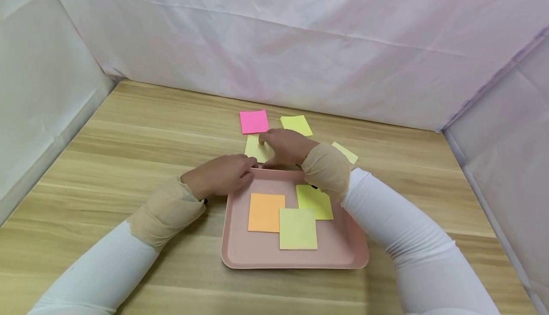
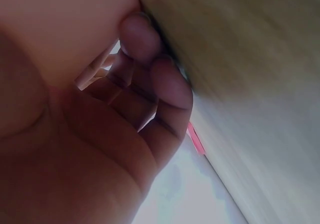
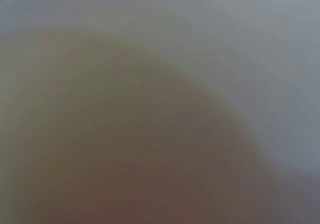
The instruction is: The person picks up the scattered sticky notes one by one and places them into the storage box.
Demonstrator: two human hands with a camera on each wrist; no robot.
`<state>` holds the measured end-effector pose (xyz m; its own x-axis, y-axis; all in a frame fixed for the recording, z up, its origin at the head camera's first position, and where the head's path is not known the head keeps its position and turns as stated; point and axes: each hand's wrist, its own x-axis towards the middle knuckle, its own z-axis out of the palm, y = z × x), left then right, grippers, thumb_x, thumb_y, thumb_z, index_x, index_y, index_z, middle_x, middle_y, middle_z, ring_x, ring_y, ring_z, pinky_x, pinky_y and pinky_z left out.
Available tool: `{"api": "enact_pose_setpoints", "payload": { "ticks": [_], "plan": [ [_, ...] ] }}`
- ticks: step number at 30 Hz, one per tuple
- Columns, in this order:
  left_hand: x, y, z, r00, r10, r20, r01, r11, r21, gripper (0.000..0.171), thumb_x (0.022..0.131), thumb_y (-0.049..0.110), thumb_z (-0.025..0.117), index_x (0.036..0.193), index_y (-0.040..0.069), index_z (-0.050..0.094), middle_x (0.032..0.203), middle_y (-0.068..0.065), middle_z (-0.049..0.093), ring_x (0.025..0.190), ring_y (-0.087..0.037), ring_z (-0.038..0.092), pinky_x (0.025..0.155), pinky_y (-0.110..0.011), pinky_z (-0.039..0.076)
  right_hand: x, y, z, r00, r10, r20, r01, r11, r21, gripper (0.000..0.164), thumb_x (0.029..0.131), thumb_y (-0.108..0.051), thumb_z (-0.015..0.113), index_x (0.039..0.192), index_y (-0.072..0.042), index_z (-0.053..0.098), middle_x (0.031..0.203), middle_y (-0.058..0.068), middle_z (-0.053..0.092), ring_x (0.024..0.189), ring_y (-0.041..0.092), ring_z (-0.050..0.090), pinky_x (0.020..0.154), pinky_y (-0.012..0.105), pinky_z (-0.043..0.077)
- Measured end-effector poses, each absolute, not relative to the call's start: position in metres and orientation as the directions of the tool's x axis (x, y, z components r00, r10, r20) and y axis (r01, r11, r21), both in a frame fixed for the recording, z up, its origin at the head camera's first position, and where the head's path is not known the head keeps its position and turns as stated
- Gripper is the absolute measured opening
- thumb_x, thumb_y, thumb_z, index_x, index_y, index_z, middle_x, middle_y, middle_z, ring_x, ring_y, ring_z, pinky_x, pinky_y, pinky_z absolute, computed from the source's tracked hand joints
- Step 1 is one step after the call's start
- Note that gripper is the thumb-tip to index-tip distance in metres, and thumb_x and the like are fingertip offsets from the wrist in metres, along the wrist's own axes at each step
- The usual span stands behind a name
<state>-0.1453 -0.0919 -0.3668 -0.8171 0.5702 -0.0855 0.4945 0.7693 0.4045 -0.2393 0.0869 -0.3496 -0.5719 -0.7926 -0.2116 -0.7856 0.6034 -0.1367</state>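
A pink tray (image 1: 266, 258) holds an orange sticky note pad (image 1: 265, 214), a bright yellow one (image 1: 319, 204) and a pale yellow one (image 1: 298, 229). At its far left corner my left hand (image 1: 223, 174) grips the rim, with the thumb over the edge. The left wrist view shows its curled fingers (image 2: 170, 81) close to the tray's pink side. Just beyond the far rim, my right hand (image 1: 287, 147) bends over another pale yellow pad (image 1: 254, 149), index finger and thumb overlapping it; I cannot tell whether they pinch it. The right wrist view is blurred.
Behind the hands lie a hot pink sticky note pad (image 1: 254, 122) and a yellow one (image 1: 297, 124). Right of the right wrist, a further pale yellow pad (image 1: 345, 152) is partly hidden. White cloth (image 1: 274, 43) walls in the wooden table (image 1: 141, 134) at the back and sides.
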Motion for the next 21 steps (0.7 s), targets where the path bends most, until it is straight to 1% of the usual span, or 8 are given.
{"api": "enact_pose_setpoints", "payload": {
  "ticks": [5, 8, 13, 17, 21],
  "plan": [
    [-0.145, -0.092, -0.367, -0.814, 0.576, -0.075, 0.501, 0.762, 0.410, 0.020, 0.093, 0.017, 0.042, 0.104, 0.011, 0.058, 0.092, -0.002, 0.060, 0.080, -0.014, 0.053, 0.076, -0.035, 0.048, -0.238, 0.085, -0.347, -0.562, -0.798, -0.217, -0.777, 0.599, -0.192, 0.060, 0.073, -0.036, 0.074, 0.122, -0.009, 0.053, 0.106, 0.005, 0.059, 0.092, 0.016, 0.051, 0.083, 0.035, 0.046],
    [-0.145, -0.091, -0.368, -0.812, 0.580, -0.064, 0.510, 0.759, 0.406, 0.020, 0.093, 0.017, 0.042, 0.104, 0.011, 0.058, 0.091, -0.002, 0.060, 0.079, -0.015, 0.053, 0.076, -0.035, 0.049, -0.237, 0.083, -0.345, -0.539, -0.820, -0.193, -0.795, 0.571, -0.203, 0.064, 0.073, -0.034, 0.075, 0.126, -0.008, 0.051, 0.107, 0.007, 0.060, 0.094, 0.018, 0.050, 0.085, 0.035, 0.046],
    [-0.146, -0.090, -0.369, -0.813, 0.580, -0.053, 0.517, 0.761, 0.392, 0.018, 0.093, 0.017, 0.043, 0.102, 0.012, 0.057, 0.089, -0.002, 0.058, 0.078, -0.015, 0.052, 0.074, -0.036, 0.049, -0.236, 0.084, -0.346, -0.513, -0.846, -0.148, -0.832, 0.532, -0.157, 0.065, 0.073, -0.034, 0.074, 0.127, -0.007, 0.050, 0.105, 0.010, 0.061, 0.096, 0.024, 0.050, 0.084, 0.039, 0.046],
    [-0.146, -0.088, -0.368, -0.816, 0.575, -0.061, 0.506, 0.761, 0.406, 0.016, 0.093, 0.017, 0.043, 0.099, 0.013, 0.058, 0.088, -0.002, 0.058, 0.077, -0.015, 0.052, 0.071, -0.036, 0.048, -0.238, 0.089, -0.347, -0.535, -0.837, -0.113, -0.830, 0.546, -0.113, 0.068, 0.070, -0.035, 0.073, 0.128, -0.009, 0.048, 0.102, 0.012, 0.056, 0.091, 0.024, 0.048, 0.077, 0.039, 0.047],
    [-0.145, -0.089, -0.367, -0.818, 0.570, -0.074, 0.496, 0.764, 0.413, 0.017, 0.094, 0.017, 0.043, 0.101, 0.013, 0.058, 0.090, -0.002, 0.058, 0.076, -0.015, 0.053, 0.071, -0.035, 0.049, -0.239, 0.098, -0.341, -0.577, -0.813, -0.075, -0.802, 0.582, -0.137, 0.070, 0.066, -0.028, 0.071, 0.129, -0.012, 0.045, 0.103, 0.013, 0.051, 0.087, 0.021, 0.046, 0.072, 0.038, 0.047]
  ]
}}
